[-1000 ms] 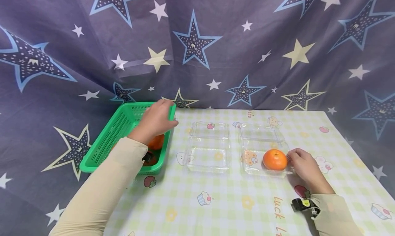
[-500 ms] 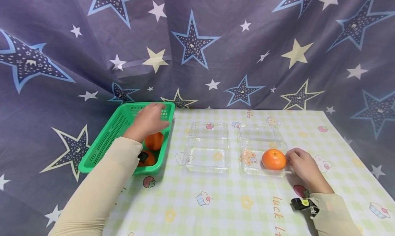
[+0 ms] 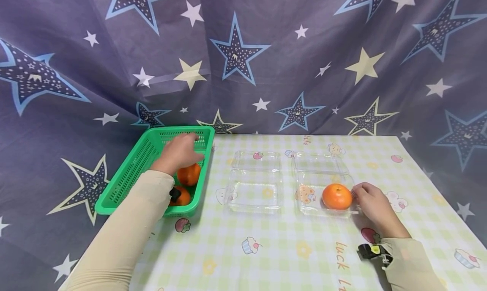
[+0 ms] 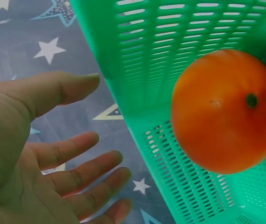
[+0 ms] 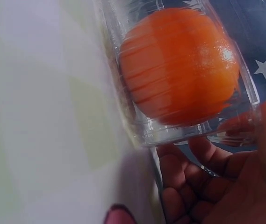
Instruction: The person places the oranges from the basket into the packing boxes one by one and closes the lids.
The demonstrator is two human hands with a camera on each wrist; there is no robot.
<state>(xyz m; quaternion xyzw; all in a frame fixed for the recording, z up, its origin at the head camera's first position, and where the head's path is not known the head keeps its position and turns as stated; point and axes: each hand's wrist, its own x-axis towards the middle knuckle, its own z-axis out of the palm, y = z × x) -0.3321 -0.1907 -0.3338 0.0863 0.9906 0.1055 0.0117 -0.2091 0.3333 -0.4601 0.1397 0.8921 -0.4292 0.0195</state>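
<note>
My left hand [image 3: 182, 149] hovers open inside the green basket [image 3: 125, 181], its fingers spread just above an orange [image 3: 189, 174]. A second orange [image 3: 182, 196] lies nearer in the basket, partly behind my sleeve. In the left wrist view the left hand [image 4: 95, 116] is empty, apart from the orange [image 4: 221, 109] by the basket wall [image 4: 147, 56]. My right hand [image 3: 357, 196] pinches the right rim of a clear plastic box [image 3: 310, 198] that holds one orange [image 3: 337, 196]. In the right wrist view my fingers [image 5: 203, 158] curl under the clear box [image 5: 142, 126].
An empty clear box [image 3: 255, 182] with its lid open lies between the basket and the filled one. The table [image 3: 266, 248] has a yellow checked cloth. A star-patterned curtain [image 3: 266, 62] hangs right behind and drapes down the left side.
My left hand has moved from the basket's far right rim leftward and down into the basket, closer to the orange. The right hand and its box have stayed put.
</note>
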